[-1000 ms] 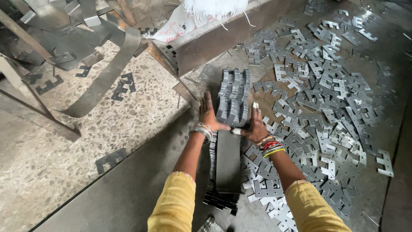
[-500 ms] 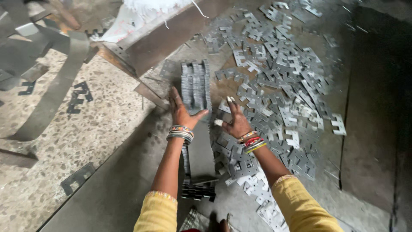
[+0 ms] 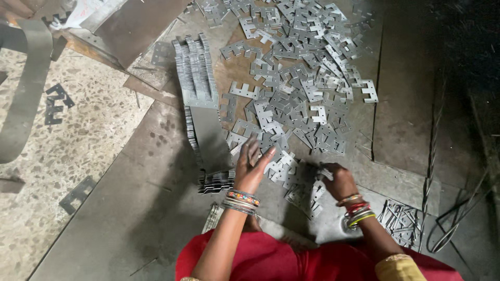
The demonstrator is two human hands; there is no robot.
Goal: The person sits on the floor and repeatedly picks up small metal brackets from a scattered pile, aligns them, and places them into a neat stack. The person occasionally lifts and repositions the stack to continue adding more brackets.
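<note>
Sorting stamped plates on the floor, we have one long stacked row (image 3: 200, 99) already lined up at our left; a big loose pile (image 3: 297, 88) remains ahead; our left hand (image 3: 252, 166) hovers fingers spread, holding nothing, beside the row; our right hand (image 3: 338, 181) closes its grip on loose plates (image 3: 304, 190).

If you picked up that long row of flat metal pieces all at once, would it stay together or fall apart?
The row of metal pieces would probably fall apart: it looks like many separate thin plates, with nothing seen binding them. It is likely heavy for its size, being packed metal. The smooth grey plates may slide, like the loose pieces scattered beside it, near the left hand.
</note>
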